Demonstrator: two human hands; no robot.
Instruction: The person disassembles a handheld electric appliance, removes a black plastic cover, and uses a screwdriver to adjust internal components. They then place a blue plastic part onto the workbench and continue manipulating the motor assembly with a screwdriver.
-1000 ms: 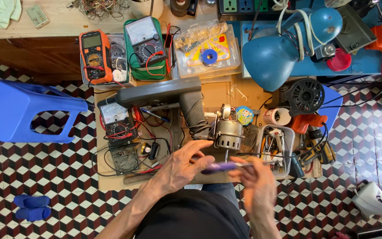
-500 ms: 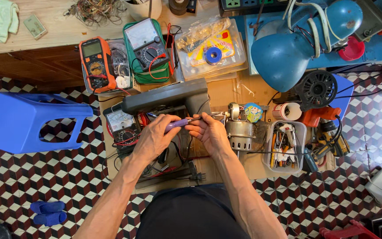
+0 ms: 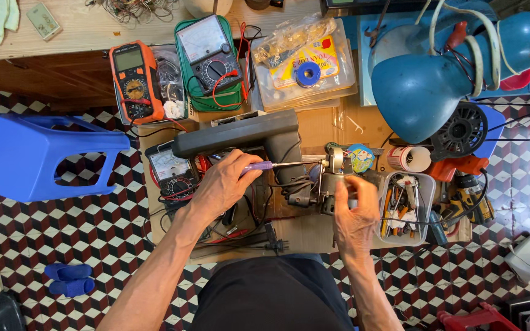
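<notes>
**Holding a screwdriver to a small motor over a crowded surface**

Gripping a purple-handled screwdriver (image 3: 264, 165), the left hand (image 3: 225, 184) is closed around the handle, with the metal shaft pointing right and lying nearly level. Its tip meets the top of a small metal motor (image 3: 337, 175) that sits near the middle of the cardboard-covered surface (image 3: 314, 233). The right hand (image 3: 356, 217) is wrapped around the lower part of the motor from below, fingers curled onto its body, so it is closed on it. Just behind the screwdriver lies a dark grey housing (image 3: 240, 135), long and boxy, with a black cord coiled beneath it. A blue desk lamp (image 3: 437, 79) hangs over the right side. An orange multimeter (image 3: 135, 81) and a green analog meter (image 3: 208, 55) lie at the far edge, well apart from the hands. A clear tray of small tools (image 3: 407, 208) stands just right of the right hand. A blue plastic stool (image 3: 32, 156) lies tipped on the checkered floor to the left.
</notes>
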